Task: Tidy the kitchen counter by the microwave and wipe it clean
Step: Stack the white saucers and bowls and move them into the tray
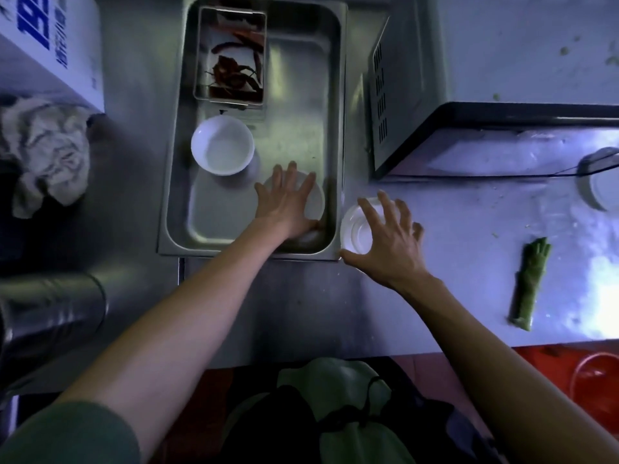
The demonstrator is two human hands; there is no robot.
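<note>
The steel table (pixel 301 313) carries a microwave (pixel 469 95) at its far right and a deep metal tray (pixel 335 128) mid-table. Near the tray's front right corner, the left hand (pixel 284 202) lies spread flat on a white dish (pixel 316 199). Just outside that corner, the right hand (pixel 392 242) hovers wide over a small white bowl (pixel 355 232) (likely light, slick, breakable; best taken by its rim). The far-left box (pixel 50 38) bears blue print I cannot read.

Dim, bluish light over a long stainless-steel bench (pixel 301 306), glaring bright toward its right end. Below the front edge, red tiled floor (pixel 542 363). At far left, a dull cylindrical metal drum (pixel 50 309).
</note>
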